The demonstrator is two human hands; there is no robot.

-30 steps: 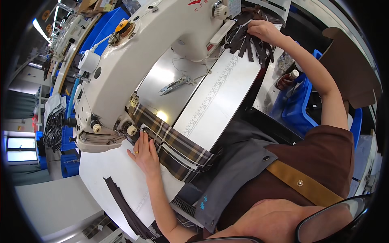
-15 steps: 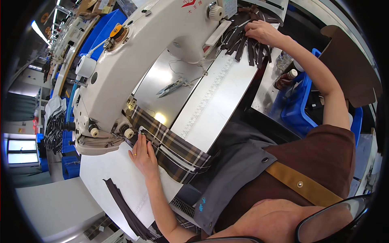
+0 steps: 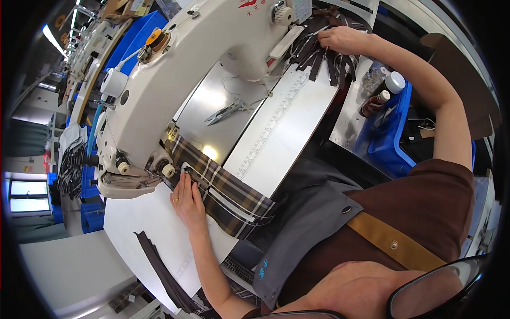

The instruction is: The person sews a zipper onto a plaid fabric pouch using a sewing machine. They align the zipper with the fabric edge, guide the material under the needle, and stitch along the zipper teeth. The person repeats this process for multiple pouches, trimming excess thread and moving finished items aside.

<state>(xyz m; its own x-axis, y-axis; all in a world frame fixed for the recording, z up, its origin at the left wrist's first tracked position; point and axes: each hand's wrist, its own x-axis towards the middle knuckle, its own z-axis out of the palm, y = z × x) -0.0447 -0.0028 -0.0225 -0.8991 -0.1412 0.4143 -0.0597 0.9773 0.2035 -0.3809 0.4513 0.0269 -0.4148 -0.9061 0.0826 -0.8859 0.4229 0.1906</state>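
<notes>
The right elbow (image 3: 449, 103) has swung outward, yet the right hand (image 3: 342, 40) stays among dark zippers (image 3: 321, 66) on the counter (image 3: 284, 125), finger grip unclear, while the left hand (image 3: 189, 206), fingers outstretched and unclenched, rests on plaid cloth (image 3: 220, 183) beside the sewing machine (image 3: 154, 90).

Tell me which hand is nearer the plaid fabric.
The left hand: it lies at the plaid fabric, while the right hand is off at the bunch of dark strips.

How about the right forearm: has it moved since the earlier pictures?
Yes: the right forearm has shifted up the picture, judged against the white-capped jar, which it mostly covered earlier and now leaves in view.
</notes>
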